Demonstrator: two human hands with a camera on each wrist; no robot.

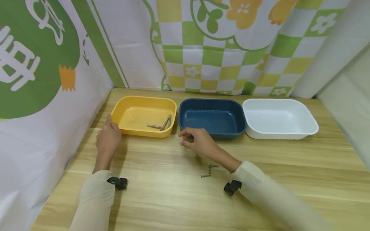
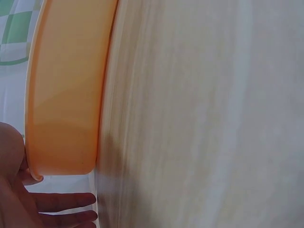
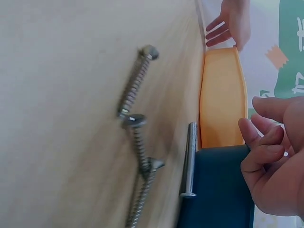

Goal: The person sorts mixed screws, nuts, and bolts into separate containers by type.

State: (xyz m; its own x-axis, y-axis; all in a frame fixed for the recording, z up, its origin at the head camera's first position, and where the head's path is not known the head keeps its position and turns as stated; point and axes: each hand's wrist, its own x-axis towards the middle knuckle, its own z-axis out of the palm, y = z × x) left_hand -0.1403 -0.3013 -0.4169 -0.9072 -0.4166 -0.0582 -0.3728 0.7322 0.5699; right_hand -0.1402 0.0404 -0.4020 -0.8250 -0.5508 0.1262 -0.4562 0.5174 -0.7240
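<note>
My left hand (image 1: 108, 138) is at the left end of the yellow bin (image 1: 144, 133), thumb and forefinger pinching its rim; the other fingers (image 2: 66, 202) stretch out straight below it. Several long metal bolts (image 1: 165, 123) lie in the bin's right corner. Near the front left corner of the blue bin (image 1: 212, 132), my right hand (image 1: 199, 141) hovers with loosely bent fingers, and nothing shows between them. Behind its wrist, three small screws (image 1: 209, 171) rest on the table. The right wrist view also shows a longer bolt (image 3: 189, 161) beside the blue bin, hidden in the head view.
A white bin (image 1: 280, 132) stands right of the blue one, completing a row along the back of the wooden table (image 1: 162, 192). Behind the row hangs a patterned cloth (image 1: 202, 64), and another sheet (image 1: 31, 154) borders the left side.
</note>
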